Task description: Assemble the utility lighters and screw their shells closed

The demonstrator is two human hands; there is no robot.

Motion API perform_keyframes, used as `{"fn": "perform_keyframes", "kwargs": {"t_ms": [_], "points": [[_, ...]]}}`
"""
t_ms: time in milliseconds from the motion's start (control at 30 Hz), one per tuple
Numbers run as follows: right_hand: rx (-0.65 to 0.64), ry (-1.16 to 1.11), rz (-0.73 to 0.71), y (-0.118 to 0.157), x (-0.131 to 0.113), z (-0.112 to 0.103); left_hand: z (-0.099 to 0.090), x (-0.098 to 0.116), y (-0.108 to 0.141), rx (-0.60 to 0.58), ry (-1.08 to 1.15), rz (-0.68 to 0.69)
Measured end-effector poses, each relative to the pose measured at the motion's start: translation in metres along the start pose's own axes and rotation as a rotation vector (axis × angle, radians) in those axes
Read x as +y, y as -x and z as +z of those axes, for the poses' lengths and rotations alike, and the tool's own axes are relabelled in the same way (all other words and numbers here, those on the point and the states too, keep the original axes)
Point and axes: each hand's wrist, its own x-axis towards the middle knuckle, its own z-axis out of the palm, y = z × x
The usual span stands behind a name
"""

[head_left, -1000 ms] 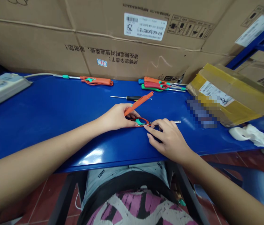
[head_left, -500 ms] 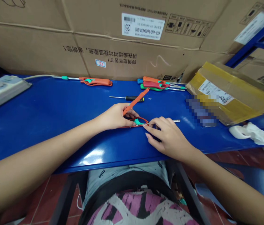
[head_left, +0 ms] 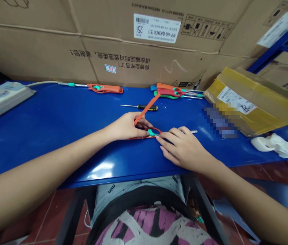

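An opened lighter [head_left: 156, 129] with a red-orange case and green trigger lies on the blue table in front of me. My left hand [head_left: 123, 127] is closed around the case's left part. A long orange casing piece [head_left: 147, 109] also sticks up at a slant from this hand, between thumb and forefinger. My right hand [head_left: 184, 148] has its fingertips pressed at the front of the case, by the trigger, where a thin pale wire or strip runs. Beyond the right fingers shows the end of the metal tube [head_left: 194, 131]. Those fingers hide the rest of it.
A screwdriver [head_left: 147, 107] lies behind my hands. Farther back are an orange lighter [head_left: 105, 89] and a pile of several lighters [head_left: 169, 91]. A power strip [head_left: 3, 98] stands left; a taped carton [head_left: 258, 102] and a white tape roll [head_left: 261, 144] are right.
The upright orange casing piece leans slightly differently, its top a little to the left. My right fingers have come down flatter and closer over the lighter's front. The left hand has barely moved.
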Motion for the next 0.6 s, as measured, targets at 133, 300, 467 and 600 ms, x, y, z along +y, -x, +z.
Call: {"fn": "perform_keyframes", "kwargs": {"t_ms": [133, 300, 467, 600], "points": [[-0.039, 0.019, -0.003, -0.002, -0.002, -0.002, 0.002, 0.001, 0.001, 0.030, -0.055, 0.049], [0.011, -0.140, 0.084, 0.004, -0.002, 0.001, 0.003, 0.001, 0.002, 0.028, -0.065, 0.038], [0.075, -0.253, 0.143, 0.012, 0.003, 0.007, 0.002, 0.001, 0.001, 0.028, -0.050, 0.044], [0.086, -0.250, 0.171, 0.013, 0.003, 0.008, 0.002, 0.001, 0.002, 0.031, -0.057, 0.032]]}}
